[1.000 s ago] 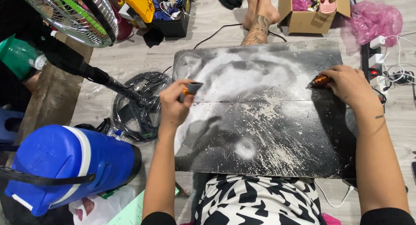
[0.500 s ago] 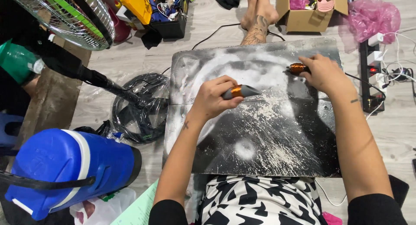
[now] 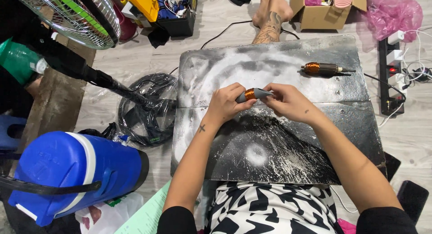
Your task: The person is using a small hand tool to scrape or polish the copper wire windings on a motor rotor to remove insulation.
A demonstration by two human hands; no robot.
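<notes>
Now both hands meet over the middle of the dark, powder-smeared board (image 3: 225,166): the left hand (image 3: 223,105) pinches the grey end of a small motor armature (image 3: 253,94) with copper winding, and the right hand (image 3: 288,102) closes its fingertips on the opposite end. Half a second ago only the left hand carried it, while the right was up at the far edge on a second armature (image 3: 325,69); that one now lies loose on the board, well apart from both hands. So the right hand has dropped its part and joined a two-handed grip, which reads as close work on the held piece rather than moving it. Held armature sits just above the board surface, near the seam across the middle. Containers: cardboard box (image 3: 325,13) at top holds pink items, exact kind unclear. Black crate (image 3: 182,26) at top left is stuffed with cables, with yellow gear beside it. Blue cooler jug (image 3: 72,171) lies on its side at left, lid shut, contents hidden. Pink plastic bag (image 3: 392,13) at top right is bunched, contents not visible.
</notes>
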